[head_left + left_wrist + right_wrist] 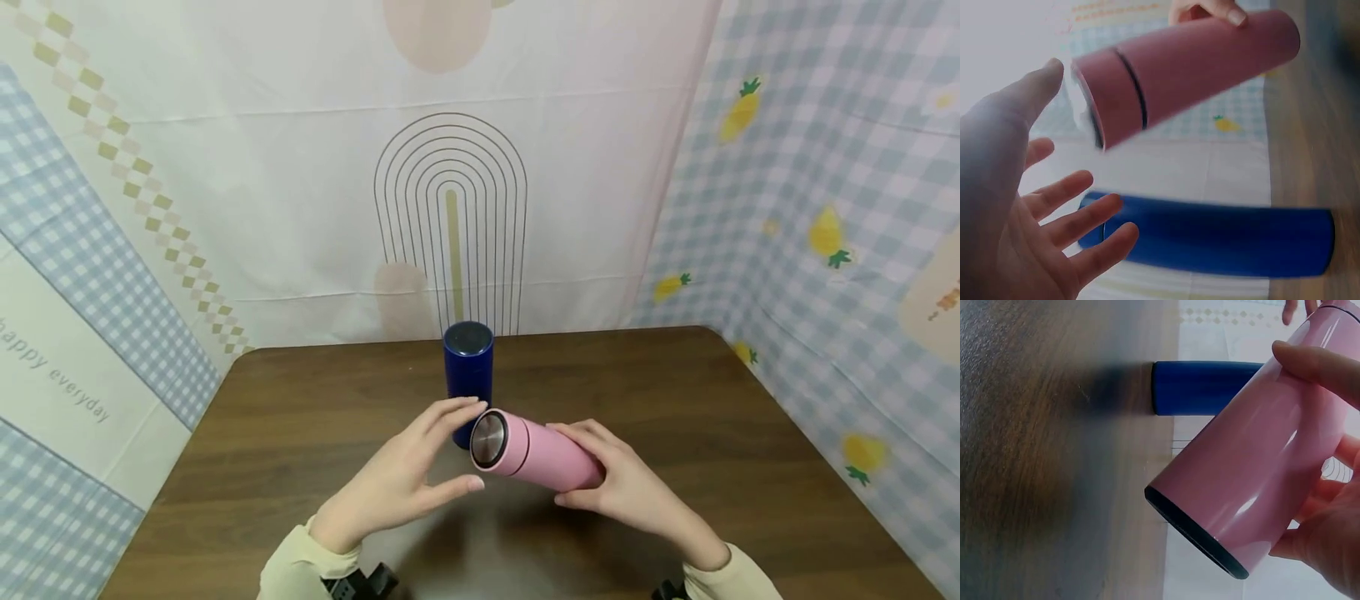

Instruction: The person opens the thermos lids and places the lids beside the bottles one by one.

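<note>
A pink thermos bottle (551, 454) is tilted, its silver-topped lid facing left toward my left hand. My right hand (626, 479) grips it around the lower body, thumb on one side and fingers on the other. In the right wrist view the dark base of the pink thermos (1235, 487) is raised off the table. My left hand (412, 467) is beside the lid with fingers and thumb spread, holding nothing. Behind both hands a blue thermos bottle (469, 362) stands upright on the table, its lower part partly hidden by the left fingers and the pink thermos.
The brown wooden table (337, 383) has rounded back corners. A white patterned cloth (300, 208) hangs right behind it, and a blue checked cloth with pineapples (780, 275) hangs along the right side.
</note>
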Action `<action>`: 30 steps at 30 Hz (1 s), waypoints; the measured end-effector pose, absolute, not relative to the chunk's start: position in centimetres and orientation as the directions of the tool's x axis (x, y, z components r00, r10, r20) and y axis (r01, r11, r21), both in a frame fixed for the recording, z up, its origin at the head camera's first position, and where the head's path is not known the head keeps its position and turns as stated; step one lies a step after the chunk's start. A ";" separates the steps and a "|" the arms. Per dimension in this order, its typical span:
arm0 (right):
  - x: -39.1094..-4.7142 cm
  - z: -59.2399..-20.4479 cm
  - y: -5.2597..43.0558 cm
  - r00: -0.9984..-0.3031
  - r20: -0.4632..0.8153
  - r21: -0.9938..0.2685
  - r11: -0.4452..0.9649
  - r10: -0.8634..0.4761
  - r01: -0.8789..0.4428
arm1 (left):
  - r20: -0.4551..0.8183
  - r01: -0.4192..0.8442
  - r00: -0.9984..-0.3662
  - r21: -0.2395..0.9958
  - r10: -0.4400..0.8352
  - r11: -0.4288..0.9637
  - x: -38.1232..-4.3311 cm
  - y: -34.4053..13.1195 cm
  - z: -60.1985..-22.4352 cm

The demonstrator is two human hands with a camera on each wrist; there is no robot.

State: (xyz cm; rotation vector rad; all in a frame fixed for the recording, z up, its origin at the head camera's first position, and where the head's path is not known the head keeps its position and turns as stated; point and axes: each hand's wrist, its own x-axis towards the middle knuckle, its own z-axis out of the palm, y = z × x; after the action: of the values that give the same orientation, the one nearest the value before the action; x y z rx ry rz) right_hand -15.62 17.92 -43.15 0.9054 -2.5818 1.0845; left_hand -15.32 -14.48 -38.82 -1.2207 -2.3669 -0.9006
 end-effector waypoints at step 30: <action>-15.1 -43.0 17.6 -0.777 0.387 -0.524 0.576 -0.496 -0.628 | 0.646 0.812 -0.543 0.244 0.536 0.530 -16.0 -11.9 -40.1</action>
State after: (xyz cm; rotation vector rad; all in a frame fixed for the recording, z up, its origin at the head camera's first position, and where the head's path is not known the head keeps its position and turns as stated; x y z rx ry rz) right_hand -15.11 17.65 -42.99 0.9421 -2.6088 0.9836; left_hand -15.96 -11.94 -40.13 -1.0940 -2.2688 -0.7314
